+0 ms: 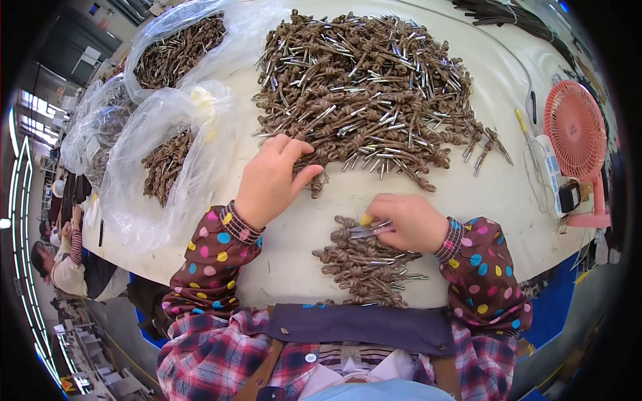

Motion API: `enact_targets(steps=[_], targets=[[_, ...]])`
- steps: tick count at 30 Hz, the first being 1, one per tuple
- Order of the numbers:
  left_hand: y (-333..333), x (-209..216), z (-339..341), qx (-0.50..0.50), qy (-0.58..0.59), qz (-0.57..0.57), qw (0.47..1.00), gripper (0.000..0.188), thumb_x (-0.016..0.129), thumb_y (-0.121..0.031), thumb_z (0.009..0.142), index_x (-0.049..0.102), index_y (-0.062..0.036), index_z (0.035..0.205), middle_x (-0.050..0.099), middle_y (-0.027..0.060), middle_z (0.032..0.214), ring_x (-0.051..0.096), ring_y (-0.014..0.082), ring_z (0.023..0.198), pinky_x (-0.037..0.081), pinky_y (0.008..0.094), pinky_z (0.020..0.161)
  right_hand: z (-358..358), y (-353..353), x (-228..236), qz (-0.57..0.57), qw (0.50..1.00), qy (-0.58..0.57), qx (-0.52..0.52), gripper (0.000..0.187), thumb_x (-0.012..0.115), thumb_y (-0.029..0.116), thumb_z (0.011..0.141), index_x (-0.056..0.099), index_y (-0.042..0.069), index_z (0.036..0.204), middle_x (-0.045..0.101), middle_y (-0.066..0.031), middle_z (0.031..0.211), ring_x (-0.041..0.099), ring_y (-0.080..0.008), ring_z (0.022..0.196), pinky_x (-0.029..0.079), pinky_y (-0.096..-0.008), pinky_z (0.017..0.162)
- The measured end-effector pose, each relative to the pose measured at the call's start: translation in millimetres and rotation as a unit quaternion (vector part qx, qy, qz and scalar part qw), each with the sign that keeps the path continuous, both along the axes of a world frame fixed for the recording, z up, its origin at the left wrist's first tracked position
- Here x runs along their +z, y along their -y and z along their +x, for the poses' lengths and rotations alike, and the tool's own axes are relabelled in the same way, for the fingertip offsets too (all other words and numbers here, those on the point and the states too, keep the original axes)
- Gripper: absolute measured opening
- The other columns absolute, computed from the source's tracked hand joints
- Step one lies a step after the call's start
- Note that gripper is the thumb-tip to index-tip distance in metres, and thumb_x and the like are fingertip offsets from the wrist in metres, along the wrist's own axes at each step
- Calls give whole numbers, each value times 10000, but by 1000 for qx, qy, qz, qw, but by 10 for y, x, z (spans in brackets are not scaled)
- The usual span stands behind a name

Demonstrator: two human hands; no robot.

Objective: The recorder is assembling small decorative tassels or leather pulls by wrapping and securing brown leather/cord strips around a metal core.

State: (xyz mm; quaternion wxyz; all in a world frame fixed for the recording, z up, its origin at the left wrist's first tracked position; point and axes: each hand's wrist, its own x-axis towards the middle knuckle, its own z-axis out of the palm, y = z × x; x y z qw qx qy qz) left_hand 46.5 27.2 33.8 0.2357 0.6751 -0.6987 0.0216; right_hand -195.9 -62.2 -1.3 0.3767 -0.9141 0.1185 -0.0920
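Note:
A large heap of knotted brown cords with silver metal tips (368,87) covers the far middle of the table. At its near left edge, my left hand (273,177) reaches over the cords, with thumb and forefinger apart. My right hand (408,226) is closed around small metal thread snips (370,230), whose blades point left. Something yellow shows at its fingertips. Below that hand lies a smaller pile of the same knotted cords (364,271), close to my body. The handle end of the snips is hidden in my palm.
Clear plastic bags of brown cords (167,167) stand at the left. A pink fan (575,130) and a white power strip (547,167) are at the right, near a yellow-handled tool (521,121). Dark strips (501,12) lie at the far right. Another person (70,264) sits beyond the left edge.

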Motion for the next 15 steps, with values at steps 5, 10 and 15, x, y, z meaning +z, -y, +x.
enact_targets(steps=[5, 10, 15], targets=[[213, -118, -40, -30, 67, -27, 997, 236, 702, -137, 776, 600, -86, 982, 549, 74, 862, 567, 263, 845, 479, 360, 703, -22, 55, 96, 16, 999, -17, 29, 229, 690, 176, 755, 612, 60, 937, 605, -97, 884, 615, -298, 808, 501, -372, 690], [239, -79, 12, -24, 73, -16, 997, 267, 710, -116, 763, 597, -79, 1003, 545, 65, 857, 574, 229, 829, 485, 323, 696, -24, 102, 172, 71, 993, 42, -78, 284, 756, 171, 757, 614, 38, 963, 599, -91, 897, 621, -250, 788, 509, -309, 697], [273, 153, 0, -46, -426, 90, 899, 194, 630, -91, 881, 550, -31, 1047, 588, 44, 1000, 578, 96, 908, 504, 254, 804, -5, 93, 137, 157, 946, 156, -235, 275, 692, 78, 829, 590, 18, 1078, 540, 21, 836, 419, -3, 568, 342, -181, 493]])
